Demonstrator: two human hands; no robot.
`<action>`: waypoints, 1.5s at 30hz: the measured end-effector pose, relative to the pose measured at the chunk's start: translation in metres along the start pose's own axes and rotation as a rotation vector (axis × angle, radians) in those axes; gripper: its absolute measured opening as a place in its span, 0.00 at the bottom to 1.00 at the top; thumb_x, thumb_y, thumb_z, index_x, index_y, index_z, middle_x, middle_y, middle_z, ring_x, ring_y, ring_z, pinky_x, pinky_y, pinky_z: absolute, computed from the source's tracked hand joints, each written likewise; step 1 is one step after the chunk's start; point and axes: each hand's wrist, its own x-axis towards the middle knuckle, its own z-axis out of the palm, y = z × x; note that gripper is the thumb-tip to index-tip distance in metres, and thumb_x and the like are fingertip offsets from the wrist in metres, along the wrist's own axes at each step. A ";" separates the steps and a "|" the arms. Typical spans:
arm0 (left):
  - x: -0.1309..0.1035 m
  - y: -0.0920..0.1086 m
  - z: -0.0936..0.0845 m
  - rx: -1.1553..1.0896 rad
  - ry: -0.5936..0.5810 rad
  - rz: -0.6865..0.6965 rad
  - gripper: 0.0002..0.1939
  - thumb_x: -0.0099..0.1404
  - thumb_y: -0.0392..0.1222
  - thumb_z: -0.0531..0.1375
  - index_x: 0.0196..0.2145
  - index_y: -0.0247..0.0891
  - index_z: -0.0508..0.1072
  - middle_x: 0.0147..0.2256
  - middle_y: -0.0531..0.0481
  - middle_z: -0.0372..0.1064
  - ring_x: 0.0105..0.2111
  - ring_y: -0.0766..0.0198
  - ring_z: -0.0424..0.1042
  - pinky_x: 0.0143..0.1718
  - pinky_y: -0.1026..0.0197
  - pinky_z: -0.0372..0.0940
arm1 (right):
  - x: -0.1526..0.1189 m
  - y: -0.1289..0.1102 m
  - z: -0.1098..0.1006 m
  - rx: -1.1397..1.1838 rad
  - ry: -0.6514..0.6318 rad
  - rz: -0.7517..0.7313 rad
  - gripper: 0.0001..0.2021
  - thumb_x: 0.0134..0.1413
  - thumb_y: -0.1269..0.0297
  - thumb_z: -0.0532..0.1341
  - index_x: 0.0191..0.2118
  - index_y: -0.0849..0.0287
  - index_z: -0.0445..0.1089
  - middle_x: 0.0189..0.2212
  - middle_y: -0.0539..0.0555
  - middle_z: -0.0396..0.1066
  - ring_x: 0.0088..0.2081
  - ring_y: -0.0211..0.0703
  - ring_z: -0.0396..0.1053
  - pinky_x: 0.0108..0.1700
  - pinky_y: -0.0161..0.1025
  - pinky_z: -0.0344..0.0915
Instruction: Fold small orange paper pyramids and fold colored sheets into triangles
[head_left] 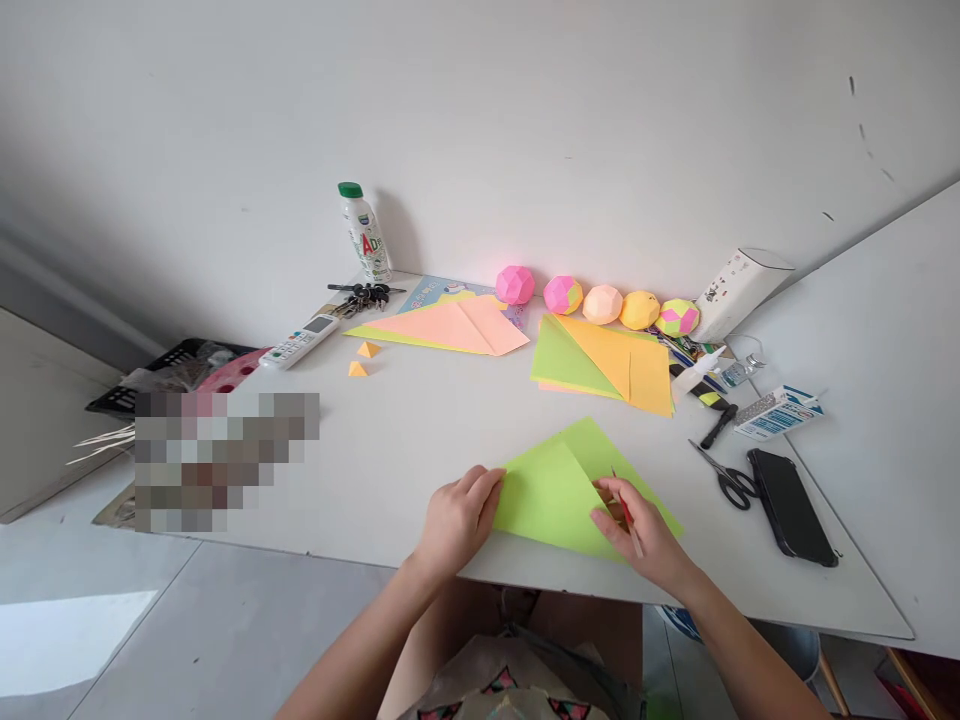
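A sheet of light green paper (534, 498) lies on the table in front of me, one part folded over the other. My left hand (459, 520) is closed on its left corner, thumb against fingers. At the fold's right edge is my right hand (646, 538), with a slim red pencil (628, 514) held across the fingers, its point upward. The thumb and fingers of that hand also touch the edge of the upper layer. Beyond the green sheet lies a stack of orange and green paper (651, 372).
Several faceted paper balls (602, 304) line the wall. Scissors (726, 476) and a black phone (793, 507) lie at right, near a glue bottle (697, 374). Small orange paper pyramids (358, 369), a remote (300, 341) and a white bottle (366, 235) stand left. Pink paper (450, 325) is at the back.
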 end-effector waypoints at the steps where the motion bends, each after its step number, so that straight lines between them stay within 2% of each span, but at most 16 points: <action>1: 0.004 -0.001 0.005 0.031 0.013 -0.022 0.12 0.72 0.35 0.46 0.45 0.37 0.67 0.29 0.51 0.69 0.19 0.69 0.65 0.18 0.66 0.57 | 0.006 0.000 -0.002 0.019 -0.002 0.022 0.17 0.61 0.50 0.56 0.48 0.57 0.60 0.37 0.57 0.70 0.33 0.42 0.70 0.32 0.38 0.70; 3: 0.011 -0.001 0.013 0.084 0.036 -0.051 0.12 0.71 0.34 0.46 0.46 0.36 0.67 0.30 0.50 0.69 0.19 0.67 0.65 0.17 0.65 0.56 | 0.018 -0.001 -0.006 0.036 0.013 0.018 0.14 0.61 0.50 0.55 0.42 0.56 0.58 0.31 0.51 0.65 0.29 0.38 0.66 0.29 0.36 0.66; 5: 0.015 0.000 0.017 0.120 0.061 -0.064 0.12 0.70 0.32 0.47 0.46 0.35 0.68 0.30 0.48 0.69 0.24 0.63 0.69 0.21 0.63 0.62 | 0.030 -0.002 -0.010 0.016 0.002 -0.014 0.12 0.61 0.52 0.54 0.37 0.55 0.55 0.27 0.47 0.60 0.25 0.36 0.60 0.26 0.34 0.61; 7: 0.015 0.005 0.018 0.141 0.094 -0.070 0.12 0.69 0.31 0.48 0.46 0.35 0.68 0.34 0.43 0.70 0.35 0.56 0.72 0.31 0.56 0.68 | 0.040 0.000 -0.011 -0.030 -0.048 -0.039 0.11 0.61 0.54 0.54 0.34 0.54 0.54 0.25 0.45 0.56 0.23 0.34 0.55 0.25 0.33 0.56; 10: 0.008 0.016 0.016 0.124 0.116 -0.029 0.11 0.68 0.30 0.51 0.45 0.35 0.68 0.45 0.39 0.70 0.51 0.50 0.68 0.48 0.47 0.68 | 0.050 0.003 -0.009 -0.083 -0.131 -0.042 0.09 0.60 0.58 0.54 0.33 0.54 0.54 0.22 0.43 0.54 0.22 0.34 0.52 0.24 0.33 0.52; 14: -0.010 0.030 0.017 0.094 -0.038 0.091 0.12 0.69 0.33 0.51 0.48 0.35 0.69 0.54 0.40 0.67 0.60 0.49 0.60 0.57 0.43 0.62 | 0.056 0.001 -0.006 -0.145 -0.216 -0.058 0.04 0.60 0.63 0.53 0.35 0.55 0.56 0.21 0.43 0.55 0.22 0.34 0.54 0.25 0.32 0.53; 17: -0.017 0.032 0.021 0.116 -0.139 0.065 0.16 0.70 0.36 0.49 0.51 0.33 0.69 0.57 0.38 0.65 0.61 0.49 0.58 0.58 0.42 0.62 | 0.063 -0.008 -0.006 -0.248 -0.208 -0.111 0.03 0.60 0.64 0.52 0.35 0.56 0.57 0.22 0.44 0.57 0.21 0.34 0.55 0.25 0.33 0.53; 20: -0.015 0.028 0.021 0.106 -0.156 0.081 0.16 0.70 0.35 0.49 0.52 0.31 0.70 0.56 0.38 0.66 0.61 0.48 0.59 0.58 0.41 0.62 | 0.075 -0.015 -0.003 -0.328 -0.142 -0.193 0.04 0.61 0.66 0.51 0.34 0.57 0.59 0.25 0.47 0.62 0.22 0.34 0.57 0.26 0.33 0.54; 24: -0.006 0.021 0.016 0.059 -0.167 0.152 0.15 0.70 0.35 0.50 0.50 0.31 0.71 0.53 0.40 0.69 0.58 0.49 0.63 0.57 0.44 0.64 | 0.086 -0.007 0.007 -0.342 -0.087 -0.304 0.03 0.61 0.67 0.55 0.35 0.57 0.62 0.25 0.47 0.64 0.21 0.34 0.59 0.25 0.32 0.56; 28: -0.003 0.018 0.010 0.052 -0.139 0.144 0.12 0.69 0.33 0.52 0.45 0.31 0.73 0.50 0.40 0.71 0.57 0.47 0.63 0.57 0.42 0.63 | 0.080 0.005 0.017 -0.341 -0.012 -0.327 0.05 0.64 0.67 0.52 0.37 0.59 0.65 0.26 0.50 0.66 0.23 0.35 0.61 0.27 0.32 0.59; 31: -0.007 0.018 0.006 0.047 -0.151 0.105 0.11 0.68 0.32 0.53 0.44 0.32 0.73 0.49 0.42 0.72 0.57 0.48 0.64 0.55 0.43 0.65 | 0.070 0.004 0.023 -0.402 0.029 -0.337 0.08 0.64 0.70 0.50 0.39 0.60 0.66 0.26 0.51 0.66 0.21 0.33 0.60 0.24 0.31 0.56; 35: -0.012 0.017 -0.001 0.015 -0.195 0.088 0.11 0.69 0.31 0.52 0.44 0.33 0.73 0.51 0.43 0.71 0.57 0.47 0.64 0.54 0.44 0.66 | 0.064 -0.004 0.029 -0.528 0.017 -0.416 0.11 0.62 0.77 0.49 0.38 0.61 0.67 0.23 0.47 0.60 0.18 0.31 0.52 0.20 0.31 0.47; 37: -0.012 0.015 -0.005 0.005 -0.208 0.094 0.11 0.68 0.31 0.52 0.44 0.33 0.73 0.52 0.42 0.70 0.58 0.47 0.63 0.55 0.44 0.66 | 0.066 -0.007 0.030 -0.553 0.004 -0.452 0.14 0.59 0.81 0.48 0.37 0.61 0.68 0.21 0.46 0.57 0.17 0.31 0.49 0.19 0.31 0.46; 45: -0.020 0.009 -0.013 -0.003 -0.210 0.090 0.13 0.67 0.28 0.53 0.46 0.30 0.72 0.53 0.38 0.69 0.60 0.47 0.60 0.56 0.44 0.64 | 0.069 -0.001 0.030 -0.484 -0.006 -0.447 0.18 0.58 0.82 0.48 0.47 0.66 0.68 0.19 0.45 0.58 0.17 0.30 0.55 0.20 0.30 0.50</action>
